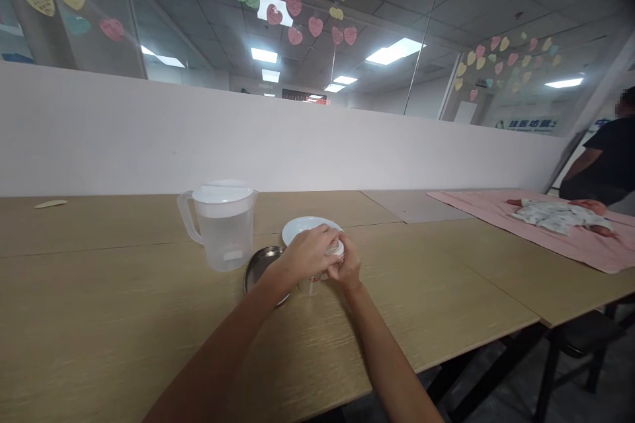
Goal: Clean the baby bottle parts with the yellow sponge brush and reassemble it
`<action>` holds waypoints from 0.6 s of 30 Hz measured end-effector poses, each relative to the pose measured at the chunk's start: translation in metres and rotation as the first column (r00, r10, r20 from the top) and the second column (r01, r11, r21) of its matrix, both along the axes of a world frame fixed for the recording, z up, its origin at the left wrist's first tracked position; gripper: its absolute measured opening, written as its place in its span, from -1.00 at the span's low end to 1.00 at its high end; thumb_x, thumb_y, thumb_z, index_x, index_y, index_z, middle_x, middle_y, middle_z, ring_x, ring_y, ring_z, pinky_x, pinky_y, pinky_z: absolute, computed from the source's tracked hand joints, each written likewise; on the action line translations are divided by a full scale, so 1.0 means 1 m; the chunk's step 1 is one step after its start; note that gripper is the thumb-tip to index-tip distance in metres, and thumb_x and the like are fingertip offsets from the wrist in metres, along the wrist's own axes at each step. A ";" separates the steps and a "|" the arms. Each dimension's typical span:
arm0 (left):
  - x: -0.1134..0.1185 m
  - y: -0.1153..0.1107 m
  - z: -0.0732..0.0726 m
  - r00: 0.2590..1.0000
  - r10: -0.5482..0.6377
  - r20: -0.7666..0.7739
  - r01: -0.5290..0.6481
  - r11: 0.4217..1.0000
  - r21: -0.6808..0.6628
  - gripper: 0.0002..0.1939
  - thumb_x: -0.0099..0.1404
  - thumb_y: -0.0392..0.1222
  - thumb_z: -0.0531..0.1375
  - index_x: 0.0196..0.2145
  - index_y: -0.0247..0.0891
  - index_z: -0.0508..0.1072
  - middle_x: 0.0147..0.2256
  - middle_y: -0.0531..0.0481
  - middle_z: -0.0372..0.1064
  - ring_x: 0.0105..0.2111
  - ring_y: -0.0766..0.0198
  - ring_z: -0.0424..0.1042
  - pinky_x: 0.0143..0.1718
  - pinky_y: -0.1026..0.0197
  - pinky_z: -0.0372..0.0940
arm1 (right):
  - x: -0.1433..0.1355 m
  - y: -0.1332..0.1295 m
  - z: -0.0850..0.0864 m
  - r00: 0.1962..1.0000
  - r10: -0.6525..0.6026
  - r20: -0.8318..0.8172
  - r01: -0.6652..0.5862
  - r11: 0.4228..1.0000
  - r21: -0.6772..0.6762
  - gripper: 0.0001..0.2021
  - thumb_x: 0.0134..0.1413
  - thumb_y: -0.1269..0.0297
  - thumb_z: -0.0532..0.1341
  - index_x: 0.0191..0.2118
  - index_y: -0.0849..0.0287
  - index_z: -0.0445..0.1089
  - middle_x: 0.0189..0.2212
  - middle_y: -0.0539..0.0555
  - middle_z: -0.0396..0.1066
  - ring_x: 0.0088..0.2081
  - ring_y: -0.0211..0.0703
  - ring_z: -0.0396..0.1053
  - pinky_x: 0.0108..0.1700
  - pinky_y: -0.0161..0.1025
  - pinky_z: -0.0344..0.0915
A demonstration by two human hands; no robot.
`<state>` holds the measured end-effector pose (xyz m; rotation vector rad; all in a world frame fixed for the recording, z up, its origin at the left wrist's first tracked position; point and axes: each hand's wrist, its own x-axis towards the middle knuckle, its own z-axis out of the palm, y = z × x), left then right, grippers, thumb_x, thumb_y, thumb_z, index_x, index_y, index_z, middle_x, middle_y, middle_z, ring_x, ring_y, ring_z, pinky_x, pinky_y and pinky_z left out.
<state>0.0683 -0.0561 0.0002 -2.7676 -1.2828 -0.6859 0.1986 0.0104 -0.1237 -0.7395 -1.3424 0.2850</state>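
My left hand and my right hand meet over the table, fingers closed around a small white ring-shaped part with a clear piece. It looks like a bottle collar, but the fingers cover much of it. Below my left hand a clear container with faint reddish marks stands on the table, partly hidden. Behind the hands lies a white plate. A round metal dish sits partly under my left forearm. To its left stands a clear plastic pitcher with a white lid.
The wooden table runs along a low white wall with glass above. At right a doll in a patterned white garment lies on a pink cloth. A black stool and a person are beyond.
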 end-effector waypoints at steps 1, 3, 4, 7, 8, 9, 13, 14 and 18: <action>0.000 0.000 0.000 1.000 -0.007 -0.002 0.007 1.000 0.002 -0.88 0.16 -0.14 0.11 -0.37 -0.24 0.30 -0.28 -0.03 0.34 -0.35 0.21 0.32 -0.44 0.21 0.15 | 0.000 0.001 0.000 1.000 -0.016 0.008 0.015 1.000 0.003 -0.58 -0.38 0.05 0.27 -0.26 0.07 0.34 -0.20 0.16 0.42 -0.07 0.11 0.33 0.06 0.11 0.17; 0.001 0.000 0.000 1.000 -0.019 -0.006 0.019 1.000 0.014 -0.90 0.16 -0.17 0.10 -0.36 -0.23 0.28 -0.26 -0.04 0.34 -0.32 0.20 0.33 -0.42 0.21 0.15 | 0.000 0.004 -0.001 0.999 -0.040 0.018 0.039 0.999 0.017 -0.59 -0.35 0.06 0.26 -0.26 0.06 0.33 -0.20 0.14 0.41 -0.06 0.09 0.33 0.07 0.11 0.16; 0.001 -0.001 0.001 1.000 -0.021 -0.006 0.022 1.000 0.019 -0.91 0.16 -0.18 0.10 -0.36 -0.23 0.28 -0.25 -0.04 0.34 -0.32 0.20 0.33 -0.42 0.21 0.15 | 0.001 0.005 -0.002 0.999 -0.048 0.021 0.047 0.999 0.025 -0.60 -0.35 0.08 0.25 -0.25 0.06 0.32 -0.20 0.14 0.41 -0.05 0.09 0.33 0.07 0.10 0.16; 0.001 -0.001 0.001 1.000 -0.006 -0.004 0.006 1.000 0.023 -0.89 0.18 -0.16 0.09 -0.34 -0.22 0.25 -0.26 -0.03 0.34 -0.33 0.21 0.33 -0.43 0.22 0.13 | 0.002 0.006 -0.003 0.998 -0.069 0.012 0.069 0.996 0.048 -0.61 -0.32 0.11 0.24 -0.24 0.06 0.32 -0.19 0.13 0.40 -0.04 0.08 0.32 0.07 0.09 0.18; 0.001 -0.001 0.001 1.000 0.000 -0.006 0.000 1.000 0.023 -0.88 0.18 -0.15 0.09 -0.34 -0.22 0.25 -0.26 -0.03 0.34 -0.33 0.21 0.33 -0.44 0.23 0.12 | 0.002 0.006 -0.003 0.997 -0.079 0.005 0.079 0.995 0.055 -0.62 -0.32 0.11 0.24 -0.24 0.06 0.32 -0.19 0.12 0.40 -0.05 0.08 0.32 0.06 0.09 0.19; 0.001 -0.001 0.001 1.000 0.004 -0.009 -0.004 1.000 0.025 -0.88 0.18 -0.15 0.09 -0.34 -0.22 0.24 -0.27 -0.02 0.34 -0.34 0.22 0.32 -0.44 0.23 0.12 | 0.002 0.006 -0.003 0.996 -0.090 -0.004 0.091 0.994 0.062 -0.62 -0.32 0.11 0.24 -0.24 0.06 0.32 -0.19 0.13 0.40 -0.05 0.08 0.32 0.05 0.09 0.19; 0.003 0.000 -0.001 1.000 0.017 0.005 -0.017 1.000 0.025 -0.87 0.18 -0.14 0.10 -0.34 -0.21 0.21 -0.31 0.00 0.34 -0.37 0.22 0.32 -0.47 0.23 0.09 | 0.000 0.005 -0.004 0.992 -0.115 -0.043 0.118 0.990 0.082 -0.58 -0.31 0.10 0.26 -0.21 0.08 0.33 -0.20 0.14 0.39 -0.07 0.08 0.33 0.02 0.08 0.22; 0.003 0.000 -0.001 1.000 0.021 0.012 -0.022 1.000 0.020 -0.86 0.18 -0.13 0.10 -0.34 -0.20 0.20 -0.34 0.01 0.34 -0.39 0.22 0.32 -0.48 0.23 0.07 | -0.001 0.004 -0.004 0.991 -0.120 -0.055 0.124 0.989 0.080 -0.57 -0.30 0.11 0.26 -0.19 0.08 0.32 -0.19 0.15 0.39 -0.08 0.08 0.33 0.02 0.07 0.22; 0.003 0.000 -0.001 0.999 0.024 0.031 -0.024 1.000 -0.016 -0.86 0.21 -0.10 0.08 -0.35 -0.19 0.20 -0.42 0.04 0.32 -0.46 0.22 0.31 -0.51 0.24 0.02 | -0.001 0.005 -0.007 0.987 -0.147 -0.072 0.150 0.988 0.047 -0.54 -0.27 0.11 0.26 -0.14 0.09 0.27 -0.13 0.17 0.36 -0.06 0.06 0.32 0.02 0.06 0.22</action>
